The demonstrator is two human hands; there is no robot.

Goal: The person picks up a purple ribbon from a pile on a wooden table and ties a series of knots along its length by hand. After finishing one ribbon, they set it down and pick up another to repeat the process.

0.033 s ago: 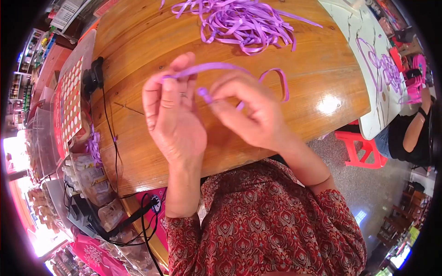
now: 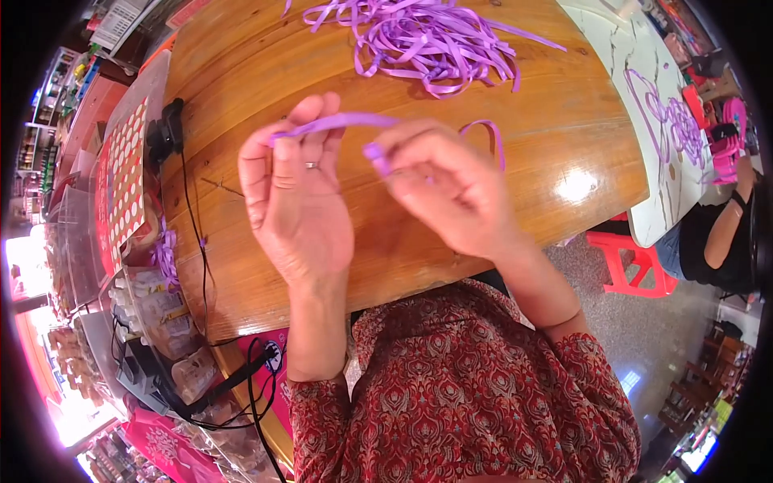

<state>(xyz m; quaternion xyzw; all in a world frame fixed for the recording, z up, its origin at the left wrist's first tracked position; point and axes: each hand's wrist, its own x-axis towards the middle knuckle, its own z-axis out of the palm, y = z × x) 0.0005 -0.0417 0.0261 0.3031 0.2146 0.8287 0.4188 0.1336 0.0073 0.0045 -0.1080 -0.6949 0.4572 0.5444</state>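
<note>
A purple ribbon (image 2: 346, 121) arches between my two hands above the wooden table. My left hand (image 2: 299, 193), palm up with a ring on one finger, pinches it between thumb and fingertips. My right hand (image 2: 451, 181) grips the ribbon too, and a short purple end or knot (image 2: 376, 153) pokes out past its fingertips. Whether that piece is a knot or a small clip, I cannot make out. Beyond my right hand a loop of the ribbon (image 2: 497, 141) trails over the table.
A tangled heap of purple ribbons (image 2: 427, 44) lies at the table's (image 2: 241, 64) far side. Black cables (image 2: 193, 217) run along the left edge. On the right stand a marble-topped table (image 2: 644, 209) with more ribbon, a red stool (image 2: 632, 266) and another person (image 2: 708, 233).
My hands have moved slightly apart, the left a little to the left, the right a little to the right. The ribbon stays in both, and its trailing loop shifted slightly.
</note>
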